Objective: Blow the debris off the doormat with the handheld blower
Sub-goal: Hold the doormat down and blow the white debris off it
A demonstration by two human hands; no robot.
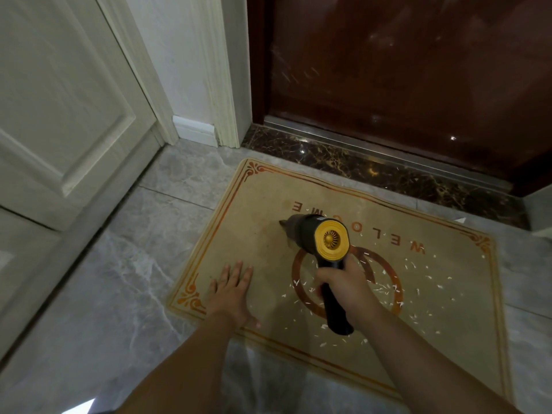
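Observation:
A tan WELCOME doormat [257,222] with an orange border lies on the grey tiled floor before a dark red door. Small white scraps of debris [418,276] are scattered over its right and near parts; the left part looks bare. My right hand [343,282] grips the black handle of the handheld blower [321,237], whose yellow rear intake faces me and whose nozzle points away and left over the mat. My left hand [231,291] lies flat, fingers spread, on the mat's near left corner.
The dark red door [403,70] and a dark marble threshold [373,168] run behind the mat. A white panelled door [59,100] and its frame stand at the left. Grey marble-look tiles [119,279] surround the mat. A white object [543,225] shows at the right edge.

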